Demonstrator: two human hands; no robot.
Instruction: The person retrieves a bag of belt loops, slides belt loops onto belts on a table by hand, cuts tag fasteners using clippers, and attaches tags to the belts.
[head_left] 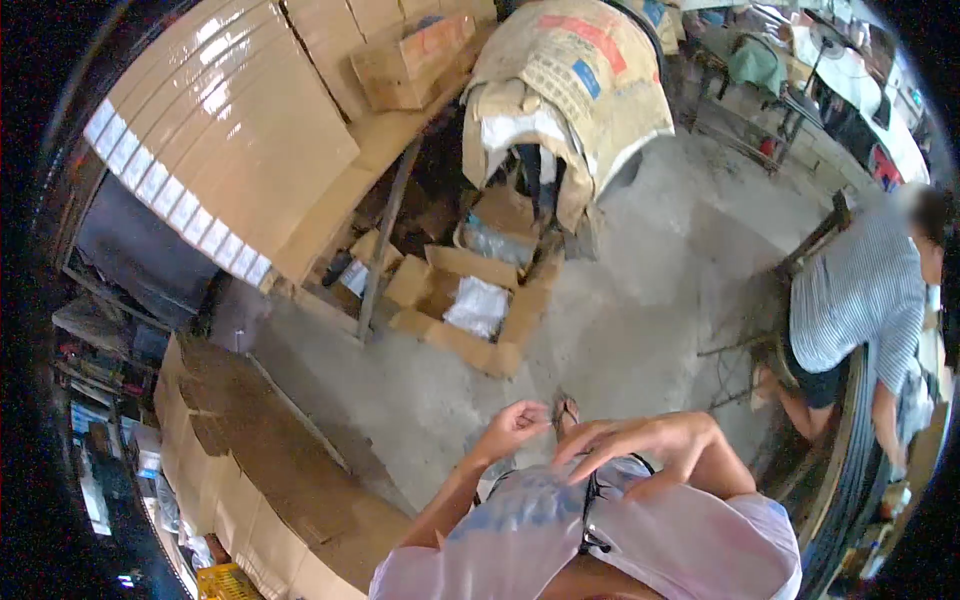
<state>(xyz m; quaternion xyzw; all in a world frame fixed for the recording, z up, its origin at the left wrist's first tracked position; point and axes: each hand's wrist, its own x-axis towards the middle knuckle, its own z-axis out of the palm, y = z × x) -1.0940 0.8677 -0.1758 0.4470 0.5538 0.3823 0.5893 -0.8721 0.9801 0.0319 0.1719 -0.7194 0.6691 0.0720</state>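
In the head view my left hand (513,428) hangs in front of my body with its fingers loosely curved, and I see nothing in it. My right hand (645,445) is spread over the front of my pale shirt (690,530), fingers apart and palm down, also with nothing visible in it. A dark cord (590,510) runs down the shirt, close below the right fingers. Beyond the left hand, on the floor, stands an open cardboard box (430,285) with a white plastic bag (477,307) inside.
Stacked cartons (220,130) rest on a wooden bench at the left. A long cardboard piece (250,440) lies at lower left. Printed sacking (580,90) covers a bulky object ahead. A person in a striped shirt (850,290) bends at the right, by a bench.
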